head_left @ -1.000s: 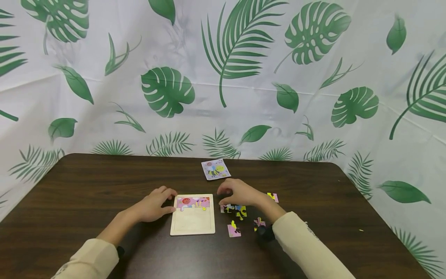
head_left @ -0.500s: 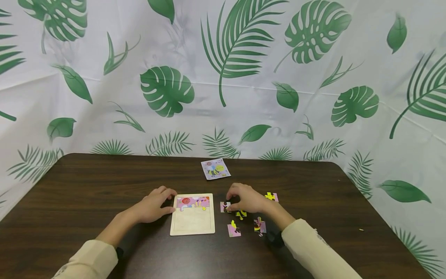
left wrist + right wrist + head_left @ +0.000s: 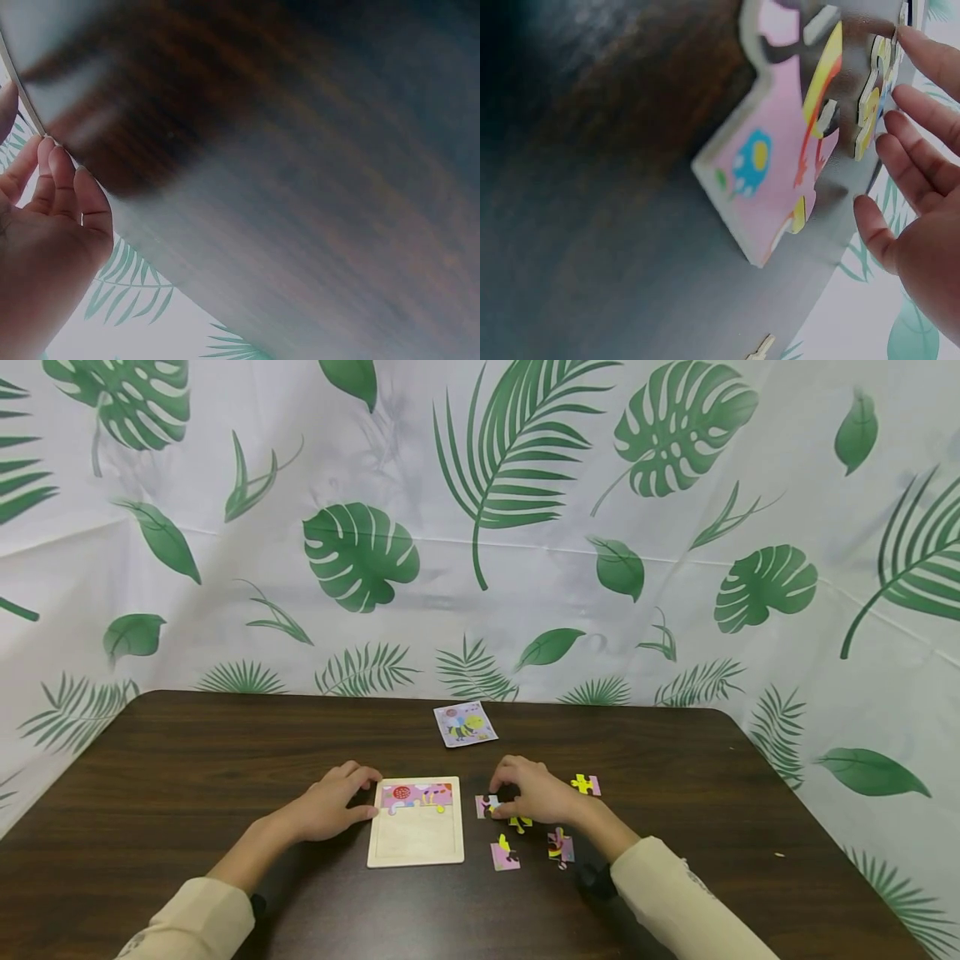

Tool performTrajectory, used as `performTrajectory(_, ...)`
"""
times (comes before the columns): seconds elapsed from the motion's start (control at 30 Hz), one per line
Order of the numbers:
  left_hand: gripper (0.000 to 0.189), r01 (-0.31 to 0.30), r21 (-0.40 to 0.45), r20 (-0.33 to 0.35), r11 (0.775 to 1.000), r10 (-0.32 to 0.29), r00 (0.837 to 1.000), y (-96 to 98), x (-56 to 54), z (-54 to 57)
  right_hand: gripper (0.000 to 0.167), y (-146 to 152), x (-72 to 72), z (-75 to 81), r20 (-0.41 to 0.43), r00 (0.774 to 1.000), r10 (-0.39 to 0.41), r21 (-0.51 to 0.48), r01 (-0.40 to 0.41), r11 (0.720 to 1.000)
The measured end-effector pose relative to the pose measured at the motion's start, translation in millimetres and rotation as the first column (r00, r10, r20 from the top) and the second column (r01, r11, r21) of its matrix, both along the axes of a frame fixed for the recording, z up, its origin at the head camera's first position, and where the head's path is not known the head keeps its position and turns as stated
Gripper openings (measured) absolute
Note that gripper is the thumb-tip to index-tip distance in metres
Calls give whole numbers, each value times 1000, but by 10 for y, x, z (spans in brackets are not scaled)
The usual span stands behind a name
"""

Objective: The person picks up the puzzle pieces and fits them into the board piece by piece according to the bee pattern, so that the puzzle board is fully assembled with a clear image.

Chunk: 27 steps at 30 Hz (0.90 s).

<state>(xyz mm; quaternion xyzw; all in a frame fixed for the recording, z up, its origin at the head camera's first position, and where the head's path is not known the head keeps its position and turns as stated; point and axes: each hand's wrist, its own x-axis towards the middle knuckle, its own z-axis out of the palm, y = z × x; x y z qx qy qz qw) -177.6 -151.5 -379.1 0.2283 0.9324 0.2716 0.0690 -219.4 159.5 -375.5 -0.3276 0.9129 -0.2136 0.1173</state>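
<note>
My left hand (image 3: 336,802) holds the left edge of a pale wooden puzzle board (image 3: 415,843), fingertips by its upper corner and thumb lower down. In the left wrist view, the fingertips (image 3: 46,142) meet the board's thin edge. A joined strip of pink pieces (image 3: 417,796) fills the top of the board. To its right, my right hand (image 3: 536,792) reaches down with thumb and index finger around a puzzle piece, partly hidden under the hand, its yellow-and-black part (image 3: 521,823) showing below. A pink-and-black piece (image 3: 481,807) lies at the thumb tip.
Other loose pieces lie around the right hand: a pink-and-yellow one (image 3: 506,853), a pink one with a rainbow stripe (image 3: 559,846) and a yellow-and-pink one (image 3: 586,785). Behind the board lies a bee picture card (image 3: 465,724) on the dark wooden table (image 3: 247,735). A leaf-print curtain (image 3: 525,610) hangs behind.
My right hand has moved right and slightly toward me, from the board's side onto the loose pieces, its thumb and index finger drawing closer together. My left hand stays at the board.
</note>
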Motion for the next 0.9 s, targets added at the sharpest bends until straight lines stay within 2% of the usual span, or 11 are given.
performTrajectory(0.53, 36, -10, -5, -5, 1000, 10, 1000, -2, 4, -23, 17, 2, -6, -23, -53, 997, 49, 14, -49, 999)
performTrajectory(0.9, 36, -22, -10, -7, 1000, 22, 1000, 2, 6, -30, 17, -11, -6, -4, -69, 997, 45, 11, -45, 999)
